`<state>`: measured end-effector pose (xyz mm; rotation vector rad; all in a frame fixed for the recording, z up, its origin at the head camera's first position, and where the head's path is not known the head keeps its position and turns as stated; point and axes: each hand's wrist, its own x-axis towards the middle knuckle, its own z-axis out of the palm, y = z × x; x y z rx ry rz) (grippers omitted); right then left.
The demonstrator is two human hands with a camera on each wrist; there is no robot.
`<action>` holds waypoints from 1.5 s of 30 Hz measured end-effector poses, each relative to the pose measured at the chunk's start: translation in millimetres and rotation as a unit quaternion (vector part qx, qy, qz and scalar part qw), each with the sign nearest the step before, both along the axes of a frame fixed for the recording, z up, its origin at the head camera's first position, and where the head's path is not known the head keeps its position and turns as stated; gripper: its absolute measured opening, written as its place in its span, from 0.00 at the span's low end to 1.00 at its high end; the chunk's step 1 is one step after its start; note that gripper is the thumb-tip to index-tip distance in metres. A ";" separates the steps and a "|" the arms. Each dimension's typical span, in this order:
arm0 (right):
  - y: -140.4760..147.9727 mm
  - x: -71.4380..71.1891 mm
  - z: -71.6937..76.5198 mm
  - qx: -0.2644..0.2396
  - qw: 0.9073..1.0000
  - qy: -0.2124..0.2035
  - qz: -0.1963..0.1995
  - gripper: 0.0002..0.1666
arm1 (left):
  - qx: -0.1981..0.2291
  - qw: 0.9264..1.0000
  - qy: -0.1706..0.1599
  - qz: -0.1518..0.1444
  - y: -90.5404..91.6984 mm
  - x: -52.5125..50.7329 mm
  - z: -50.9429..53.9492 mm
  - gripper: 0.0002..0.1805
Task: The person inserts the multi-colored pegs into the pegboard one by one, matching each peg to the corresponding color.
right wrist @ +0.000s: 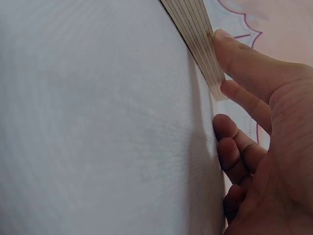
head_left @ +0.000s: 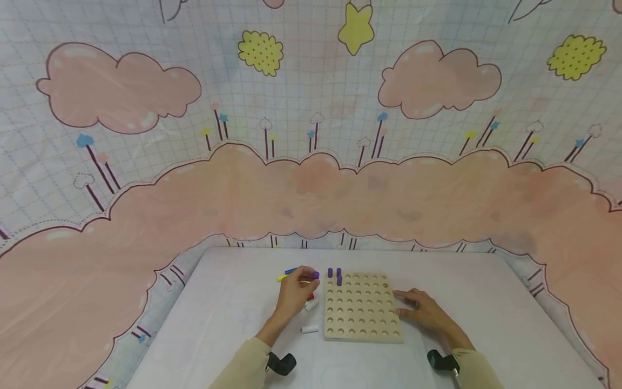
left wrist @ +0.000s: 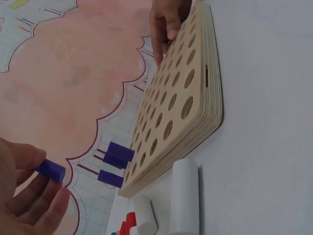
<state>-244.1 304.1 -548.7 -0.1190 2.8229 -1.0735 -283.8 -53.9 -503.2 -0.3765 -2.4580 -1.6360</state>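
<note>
Between thumb and fingers, my left hand (head_left: 292, 294) pinches a small purple peg (left wrist: 52, 171), held in the air just off the far left corner of a wooden peg board (head_left: 364, 337). The board has rows of round holes. Three purple pegs stand upright in holes at that corner, one of them a front peg (head_left: 339, 281); the left wrist view shows purple pegs (left wrist: 110, 178) there too. At the board's right side is my right hand (head_left: 424, 310), its thumb and a fingertip touching the edge (right wrist: 195, 39). Its other fingers rest loosely bent by the table.
Left of the board lie a white cylinder (head_left: 309, 329), another white cylinder (left wrist: 145, 215) and a red piece (left wrist: 128, 223). Behind my left hand are a blue piece (head_left: 290, 270) and a yellow piece (head_left: 281, 278). A patterned cloth (head_left: 311, 200) hangs behind the white table (head_left: 466, 292).
</note>
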 end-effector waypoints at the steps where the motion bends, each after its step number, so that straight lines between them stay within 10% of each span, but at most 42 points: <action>1: -0.1 0.1 0.1 -0.003 1.000 -0.002 -0.003 0.34 | 0.007 1.000 -0.001 0.001 1.7 -1.0 -0.4 0.10; 45: 1.5 -0.5 -3.8 -0.010 1.000 0.016 0.004 0.34 | -0.006 0.997 -0.062 0.053 40.8 -31.3 -31.7 0.09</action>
